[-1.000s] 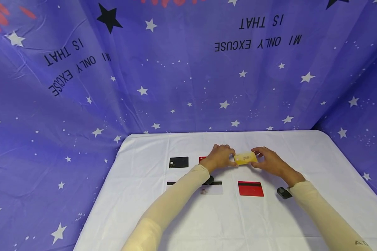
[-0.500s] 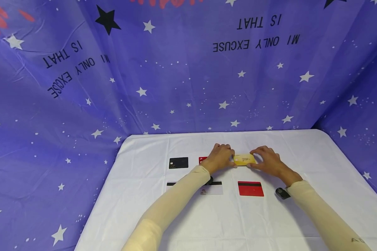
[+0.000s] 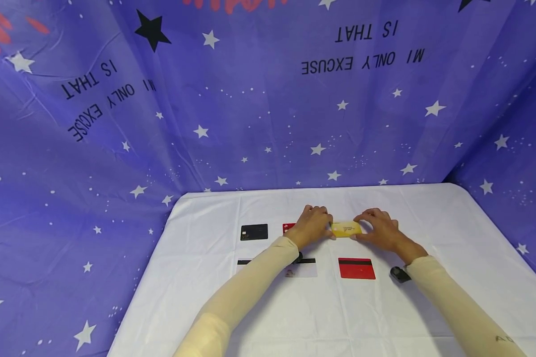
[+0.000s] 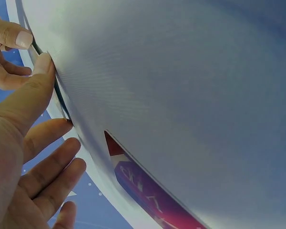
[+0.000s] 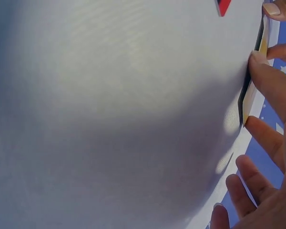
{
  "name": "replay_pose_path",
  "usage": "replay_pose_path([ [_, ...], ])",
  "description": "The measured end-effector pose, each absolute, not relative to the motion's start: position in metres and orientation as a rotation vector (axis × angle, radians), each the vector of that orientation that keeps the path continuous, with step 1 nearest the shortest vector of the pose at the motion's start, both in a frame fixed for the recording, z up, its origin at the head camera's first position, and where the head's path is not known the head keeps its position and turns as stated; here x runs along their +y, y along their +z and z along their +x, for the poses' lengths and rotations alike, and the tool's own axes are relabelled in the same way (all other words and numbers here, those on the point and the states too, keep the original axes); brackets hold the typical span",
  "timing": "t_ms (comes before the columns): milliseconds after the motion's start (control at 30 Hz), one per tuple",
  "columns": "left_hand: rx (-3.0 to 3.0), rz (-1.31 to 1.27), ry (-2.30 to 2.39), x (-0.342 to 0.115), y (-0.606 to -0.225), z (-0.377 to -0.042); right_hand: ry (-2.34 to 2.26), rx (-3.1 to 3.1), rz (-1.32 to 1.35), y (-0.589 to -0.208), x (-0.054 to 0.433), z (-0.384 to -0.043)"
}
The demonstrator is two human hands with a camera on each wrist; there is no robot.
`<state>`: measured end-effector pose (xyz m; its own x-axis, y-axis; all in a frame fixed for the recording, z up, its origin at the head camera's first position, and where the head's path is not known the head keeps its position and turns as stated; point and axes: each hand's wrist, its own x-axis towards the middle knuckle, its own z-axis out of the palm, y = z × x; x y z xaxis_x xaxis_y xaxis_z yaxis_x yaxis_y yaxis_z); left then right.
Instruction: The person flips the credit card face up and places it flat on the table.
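Observation:
A yellow card (image 3: pixel 346 229) is held between both hands at the back of the white table. My left hand (image 3: pixel 312 223) pinches its left end with thumb and index finger. At the card's other end, the thumb and index finger of my right hand (image 3: pixel 379 230) grip the corners. Both wrist views catch the card nearly edge-on, as a thin dark-edged strip (image 5: pixel 248 98) by the fingertips. A red card (image 3: pixel 288 227) lies left of it, mostly hidden behind the left hand; the left wrist view shows its purple and red printed face (image 4: pixel 145 191).
A black card (image 3: pixel 254 232) marked VIP lies at the back left. In the front row are a red card (image 3: pixel 356 268) with a dark stripe, a white striped card (image 3: pixel 305 269), and another striped card (image 3: pixel 243 264) partly under the left sleeve. A starry purple curtain (image 3: pixel 268 124) surrounds the table.
The yellow card has shifted slightly left and nearer, from a small tilt to nearly level. My right hand has moved a little left with it; the left hand has barely moved.

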<state>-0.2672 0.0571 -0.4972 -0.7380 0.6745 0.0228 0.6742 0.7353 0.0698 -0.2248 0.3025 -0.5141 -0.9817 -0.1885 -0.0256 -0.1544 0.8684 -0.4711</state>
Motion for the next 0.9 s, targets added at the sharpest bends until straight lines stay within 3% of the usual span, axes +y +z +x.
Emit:
replay_pose_path([
  [900,2.906,1.060,0.131,0.0562,-0.4979,-0.2662,-0.802,2.907,-0.235,-0.5208,0.3068,-0.2300],
])
